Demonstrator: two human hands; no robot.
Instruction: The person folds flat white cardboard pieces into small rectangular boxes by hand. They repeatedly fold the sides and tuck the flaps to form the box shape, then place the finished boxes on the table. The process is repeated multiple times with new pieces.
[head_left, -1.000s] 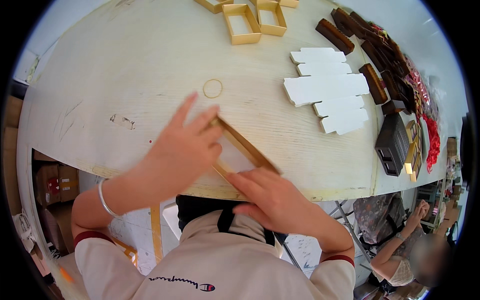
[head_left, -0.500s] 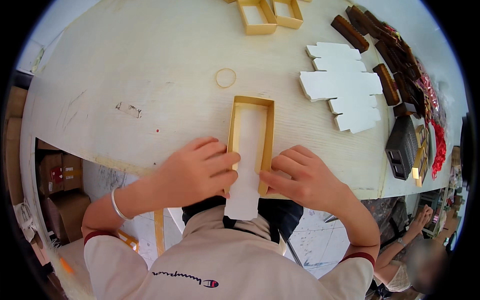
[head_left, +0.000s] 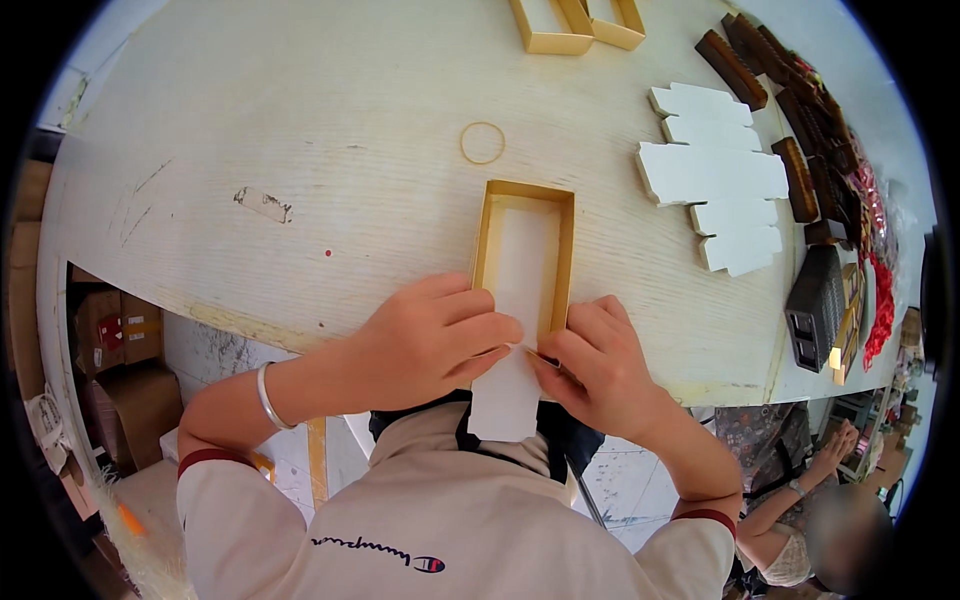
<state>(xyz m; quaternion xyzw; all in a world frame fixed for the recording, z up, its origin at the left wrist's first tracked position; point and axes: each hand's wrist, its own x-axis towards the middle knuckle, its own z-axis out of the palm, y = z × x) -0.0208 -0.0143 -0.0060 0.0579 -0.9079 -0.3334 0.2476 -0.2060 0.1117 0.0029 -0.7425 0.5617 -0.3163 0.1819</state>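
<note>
A long gold cardboard box tray (head_left: 486, 226) lies on the pale wooden table (head_left: 330, 150), its near end at the table's front edge. A white card insert (head_left: 520, 300) lines its floor and sticks out toward me past the near end. My left hand (head_left: 430, 338) rests over the tray's near left corner, fingers pressing on the insert. My right hand (head_left: 598, 368) pinches the tray's near right corner and the edge of the insert.
A rubber band (head_left: 482, 143) lies beyond the tray. Gold trays (head_left: 553, 28) stand at the far edge. White flat card blanks (head_left: 710, 172) are stacked to the right, beside brown boxes (head_left: 800, 180) and a black box (head_left: 815, 305). Another person (head_left: 800, 500) sits at lower right.
A second ago the tray was held tilted up on edge; it has since been laid flat on the table. Both hands have closed in on its near end over the white insert.
</note>
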